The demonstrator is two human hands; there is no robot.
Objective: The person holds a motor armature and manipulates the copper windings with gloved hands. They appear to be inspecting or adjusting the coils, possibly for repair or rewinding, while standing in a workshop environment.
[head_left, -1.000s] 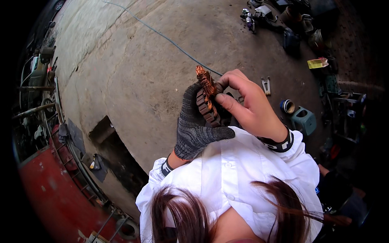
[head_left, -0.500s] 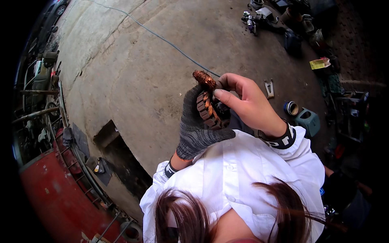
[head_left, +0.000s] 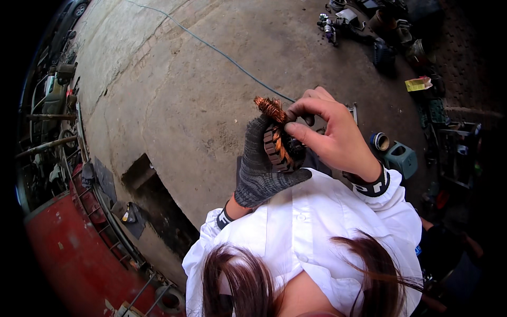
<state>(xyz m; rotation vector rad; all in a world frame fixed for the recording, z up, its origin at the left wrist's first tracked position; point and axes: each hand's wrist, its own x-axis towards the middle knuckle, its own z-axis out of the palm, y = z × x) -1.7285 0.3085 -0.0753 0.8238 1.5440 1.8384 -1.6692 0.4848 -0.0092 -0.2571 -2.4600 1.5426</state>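
Observation:
My left hand point(head_left: 256, 169), in a dark grey knitted glove, cups a motor stator point(head_left: 273, 154) in front of my chest. Dark slotted blocks and copper windings run around the stator's ring. A thick tangle of copper wire point(head_left: 270, 109) sticks up from its far side, above the gloved fingers. My bare right hand point(head_left: 338, 134) is at the right of the tangle, thumb and index finger pinching at its near end. The exact strands between those fingertips are partly hidden.
A thin blue-green hose point(head_left: 222, 53) crosses the concrete floor. A rectangular pit point(head_left: 158, 201) opens at left, beside a red vehicle panel point(head_left: 79, 253). At right stand a teal plastic jug point(head_left: 400, 159) and a roll of tape point(head_left: 379, 141), with assorted machine parts point(head_left: 328, 27) farther off.
Both hands and the stator have shifted slightly right and nearer. My right hand's rear fingers have lifted, while thumb and index finger stay at the copper wire.

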